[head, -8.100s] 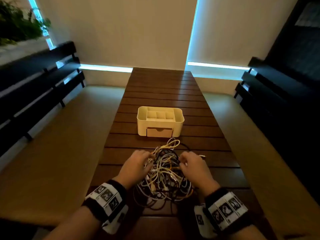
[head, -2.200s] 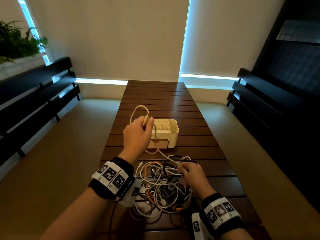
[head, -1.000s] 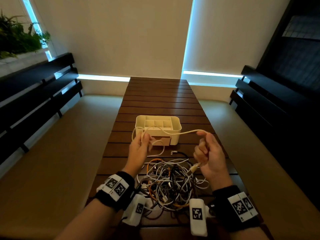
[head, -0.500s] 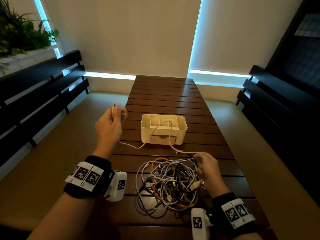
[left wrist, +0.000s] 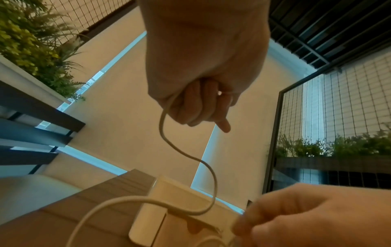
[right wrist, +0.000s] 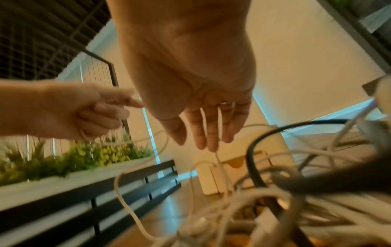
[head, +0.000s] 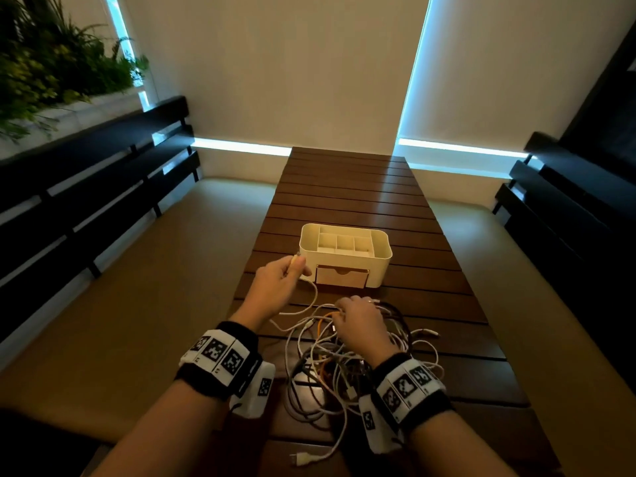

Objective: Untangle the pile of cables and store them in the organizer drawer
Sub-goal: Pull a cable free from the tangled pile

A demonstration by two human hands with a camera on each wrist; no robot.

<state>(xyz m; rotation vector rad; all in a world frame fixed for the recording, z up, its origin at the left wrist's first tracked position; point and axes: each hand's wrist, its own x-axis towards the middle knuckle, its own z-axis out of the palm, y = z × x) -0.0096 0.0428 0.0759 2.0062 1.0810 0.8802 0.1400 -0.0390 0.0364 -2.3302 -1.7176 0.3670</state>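
Note:
A cream organizer [head: 344, 243] stands mid-table, its wooden drawer [head: 341, 277] closed. Near me lies the tangled pile of cables [head: 330, 370], white, orange and black. My left hand [head: 296, 267] hovers just left of the organizer and grips one end of a white cable [head: 310, 295]. In the left wrist view the fist [left wrist: 203, 107] is closed round that cable [left wrist: 167, 140], which loops down toward the organizer [left wrist: 169, 198]. My right hand [head: 347, 306] rests on the far edge of the pile. The right wrist view shows its fingers [right wrist: 203, 133] straight, touching a thin white strand.
The slatted wooden table [head: 351, 187] runs away from me toward a wall. Cushioned benches with dark slatted backs [head: 86, 201] line both sides. A white plug end [head: 303, 459] lies at the near table edge. A planter with greenery [head: 44, 74] sits at the upper left.
My left hand has come back from out left over the bench to the organizer's left side. The white cable has gone slack. My right hand has shifted left along the pile's far edge.

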